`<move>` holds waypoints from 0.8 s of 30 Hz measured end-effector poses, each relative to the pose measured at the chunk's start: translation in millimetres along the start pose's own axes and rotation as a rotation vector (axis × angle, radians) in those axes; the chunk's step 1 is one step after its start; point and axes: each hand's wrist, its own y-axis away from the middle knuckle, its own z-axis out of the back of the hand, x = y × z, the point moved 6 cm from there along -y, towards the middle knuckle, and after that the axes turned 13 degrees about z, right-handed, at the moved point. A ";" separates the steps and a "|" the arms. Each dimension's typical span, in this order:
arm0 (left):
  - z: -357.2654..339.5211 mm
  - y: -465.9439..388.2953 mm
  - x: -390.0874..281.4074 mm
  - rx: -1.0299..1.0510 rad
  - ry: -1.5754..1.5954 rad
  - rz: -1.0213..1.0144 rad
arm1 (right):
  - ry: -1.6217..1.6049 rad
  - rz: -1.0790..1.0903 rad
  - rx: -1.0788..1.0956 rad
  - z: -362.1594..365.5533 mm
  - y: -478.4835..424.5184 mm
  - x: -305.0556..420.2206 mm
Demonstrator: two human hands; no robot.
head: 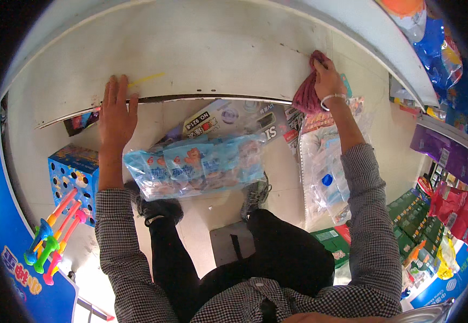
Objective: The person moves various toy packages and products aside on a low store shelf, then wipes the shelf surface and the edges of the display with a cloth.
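A dark red cloth [307,91] is bunched under my right hand [331,82], which grips it at the right end of a pale shelf board [217,52]. A white bracelet circles that wrist. Toward the board's left end, my left hand [116,113] lies flat near the front edge, fingers extended and holding nothing. Just right of its fingertips is a thin yellow strip [147,79] on the board. Below the board's edge, between my arms, is a clear plastic bag of light blue packets [201,165].
A blue box with round holes [74,173] holds colourful plastic toys [50,246] at left. Printed packaging [238,117] lies beyond the blue packets. Clear plastic packages [322,173] are beneath my right arm. Green boxes [413,218] and red packets [456,210] fill the right side.
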 end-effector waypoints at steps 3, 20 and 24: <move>4.0 0.1 5.4 -0.026 -0.010 -0.027 | -0.054 0.169 -0.037 -9.5 48.2 24.7; 8.8 0.8 6.3 0.012 -0.042 -0.026 | -0.212 -0.001 -0.207 64.6 9.4 22.6; 10.0 6.4 10.3 0.029 -0.089 -0.025 | -0.223 0.239 -0.418 51.9 13.3 72.0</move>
